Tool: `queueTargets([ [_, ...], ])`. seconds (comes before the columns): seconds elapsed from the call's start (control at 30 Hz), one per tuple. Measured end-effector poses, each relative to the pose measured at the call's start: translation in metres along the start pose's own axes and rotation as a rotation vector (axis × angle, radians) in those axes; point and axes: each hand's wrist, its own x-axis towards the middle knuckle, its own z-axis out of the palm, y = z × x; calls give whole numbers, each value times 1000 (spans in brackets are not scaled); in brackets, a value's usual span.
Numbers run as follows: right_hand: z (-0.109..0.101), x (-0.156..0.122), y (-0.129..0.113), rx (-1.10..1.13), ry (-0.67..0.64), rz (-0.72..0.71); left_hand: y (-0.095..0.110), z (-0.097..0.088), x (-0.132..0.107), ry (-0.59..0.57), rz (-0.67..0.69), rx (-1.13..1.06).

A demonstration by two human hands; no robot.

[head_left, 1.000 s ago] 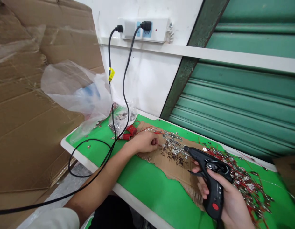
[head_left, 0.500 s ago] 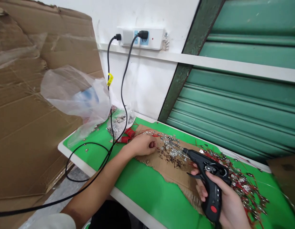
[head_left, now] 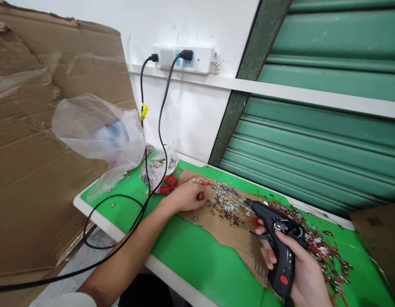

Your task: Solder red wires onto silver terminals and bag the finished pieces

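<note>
Right hand point(head_left: 304, 273) gripping black glue gun point(head_left: 278, 241), left hand point(head_left: 186, 197) fisted on torn cardboard point(head_left: 231, 232), green table point(head_left: 197, 256)

Green-topped desk point(head_left: 197, 256) with white edge, torn cardboard sheet point(head_left: 226, 226), scattered metal parts point(head_left: 224, 198), red-wired pile point(head_left: 325, 251), plastic bags point(head_left: 98, 132), black cables point(head_left: 120, 204)

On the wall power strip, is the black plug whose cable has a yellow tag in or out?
In. The plug sits in the white power strip, no pins showing; its cable hangs down.

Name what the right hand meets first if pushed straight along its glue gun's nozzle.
Likely the small metal parts on the cardboard, just ahead of the glue gun nozzle; the left hand lies beyond.
</note>
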Motion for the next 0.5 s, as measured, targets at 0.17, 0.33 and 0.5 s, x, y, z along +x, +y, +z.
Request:
queueTargets([
  [0.17,-3,1,1,3,-14,-18,3,-2,0,-18,-2,20],
  [0.33,-3,1,1,11,-15,-17,5,-3,0,-21,-21,11],
  [0.5,-2,0,1,2,-6,-24,3,-1,0,3,-6,-4],
])
